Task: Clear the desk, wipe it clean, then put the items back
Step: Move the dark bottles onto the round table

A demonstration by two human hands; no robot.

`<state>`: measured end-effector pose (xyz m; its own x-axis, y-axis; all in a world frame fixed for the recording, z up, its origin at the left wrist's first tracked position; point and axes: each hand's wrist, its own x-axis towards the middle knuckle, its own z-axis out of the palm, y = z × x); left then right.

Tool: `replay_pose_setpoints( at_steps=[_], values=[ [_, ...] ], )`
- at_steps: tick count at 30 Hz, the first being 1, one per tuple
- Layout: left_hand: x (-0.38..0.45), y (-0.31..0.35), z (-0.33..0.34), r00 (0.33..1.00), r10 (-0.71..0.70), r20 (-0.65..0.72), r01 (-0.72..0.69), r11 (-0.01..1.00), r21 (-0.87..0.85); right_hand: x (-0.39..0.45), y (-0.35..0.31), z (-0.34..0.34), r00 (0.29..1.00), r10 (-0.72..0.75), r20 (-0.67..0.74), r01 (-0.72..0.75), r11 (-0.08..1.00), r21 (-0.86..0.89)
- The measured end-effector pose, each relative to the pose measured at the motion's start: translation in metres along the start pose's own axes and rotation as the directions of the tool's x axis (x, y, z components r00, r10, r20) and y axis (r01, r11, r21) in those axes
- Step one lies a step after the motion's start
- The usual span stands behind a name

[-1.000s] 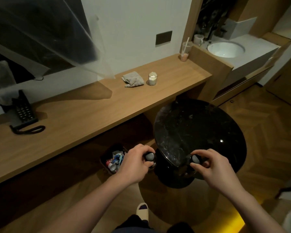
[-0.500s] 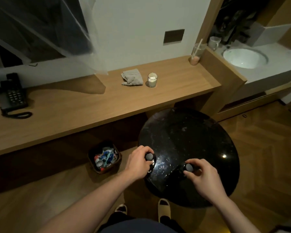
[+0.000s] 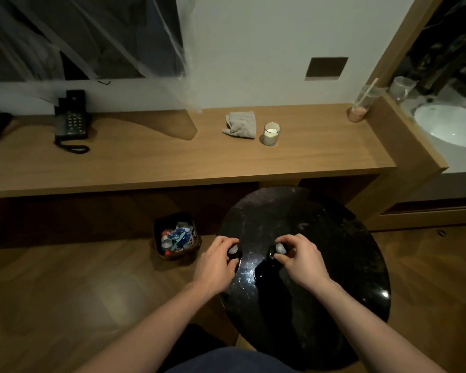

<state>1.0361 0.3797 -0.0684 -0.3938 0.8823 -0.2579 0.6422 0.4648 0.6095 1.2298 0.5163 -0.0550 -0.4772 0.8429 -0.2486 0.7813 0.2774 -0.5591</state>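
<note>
Worktop (image 3: 172, 168), the long wooden one along the wall, is what you have to clear, and 4 things sit on it: a black phone (image 3: 71, 118) at the left, a crumpled grey cloth (image 3: 240, 125) near the middle, a candle jar (image 3: 271, 133) just beside the cloth, and a glass with a straw (image 3: 362, 105) at the far right corner. Both your hands are low over the round black table (image 3: 320, 238) in front of you. Your left hand (image 3: 217, 265) has its fingers curled round a small dark object with a pale tip; your right hand (image 3: 300, 258) pinches a similar one. What these objects are, you cannot tell from here.

Nothing looks cleared yet, so I judge the task barely begun. The risks: with both hands occupied, reaching for the candle jar could knock it over or nudge it into the cloth. The phone cord trails in a loop, and a hurried lift could drag it. A bin (image 3: 176, 238) on the floor stands close by your left.
</note>
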Motion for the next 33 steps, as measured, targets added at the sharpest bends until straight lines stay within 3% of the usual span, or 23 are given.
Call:
replay_pose_setpoints(
  at_steps=[4,10,14,26,29,33],
  values=[
    [-0.017,-0.001,-0.001,0.999,0.005,-0.032,-0.004,1.000,0.031,0.039,-0.014,0.010,0.995,-0.086,0.051,0.087,0.996,-0.017],
    [-0.031,0.005,0.003,0.991,-0.023,0.129,0.005,0.990,0.141,0.078,-0.042,0.022,0.974,-0.174,0.148,0.183,0.982,-0.053],
    [-0.034,0.012,0.003,0.989,-0.055,0.136,0.026,0.977,0.210,0.089,-0.059,0.030,0.950,-0.224,0.218,0.242,0.968,-0.058],
    [-0.034,0.012,-0.007,0.983,-0.051,0.179,0.021,0.986,0.163,0.086,-0.058,0.016,0.958,-0.178,0.226,0.206,0.972,-0.110],
    [-0.038,0.008,-0.023,0.988,-0.018,0.155,-0.002,0.992,0.126,0.076,-0.065,0.006,0.962,-0.182,0.201,0.200,0.977,-0.072],
    [-0.057,-0.010,-0.066,1.000,-0.021,0.008,0.021,0.998,0.052,0.041,-0.091,-0.010,0.963,-0.245,0.114,0.244,0.970,0.019]
  ],
)
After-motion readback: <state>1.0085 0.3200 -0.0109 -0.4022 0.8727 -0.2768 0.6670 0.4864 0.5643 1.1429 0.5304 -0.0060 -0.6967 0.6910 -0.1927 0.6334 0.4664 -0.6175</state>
